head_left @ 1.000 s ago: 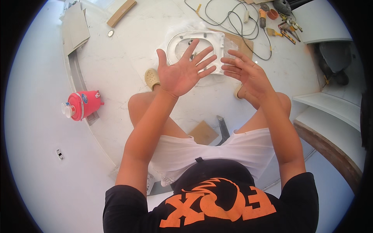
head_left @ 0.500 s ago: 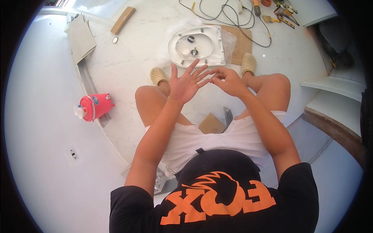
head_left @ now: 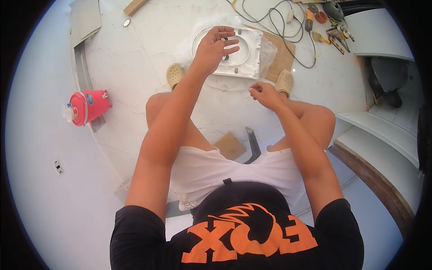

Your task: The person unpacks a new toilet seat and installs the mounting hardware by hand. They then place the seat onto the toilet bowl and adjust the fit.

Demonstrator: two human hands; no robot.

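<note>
A white toilet seat (head_left: pixel 253 63) lies on thin clear plastic (head_left: pixel 269 51) on the floor in front of me. My left hand (head_left: pixel 214 50) is over its left part, palm down with fingers apart, and nothing shows in its grasp. Beneath those fingers, a black round fitting (head_left: pixel 226 57) is partly hidden; a second is mostly covered. To the right and nearer to me, my right hand (head_left: pixel 265 95) hangs above the floor between the seat and my right knee. Its fingers are curled together, and whatever they may hold does not show.
Brown cardboard (head_left: pixel 284 50) lies under the plastic. Beyond it are a looped black cable (head_left: pixel 271 33), an orange power tool (head_left: pixel 309 20) and a paintbrush (head_left: pixel 320 38). A pink water jug (head_left: pixel 92 107) stands at the left wall. A wooden piece (head_left: pixel 229 146) lies between my legs.
My hands have come apart. The left has reached forward over the toilet seat and turned palm down; the right has drawn back slightly, its fingers curling in. The view has shifted a little.
</note>
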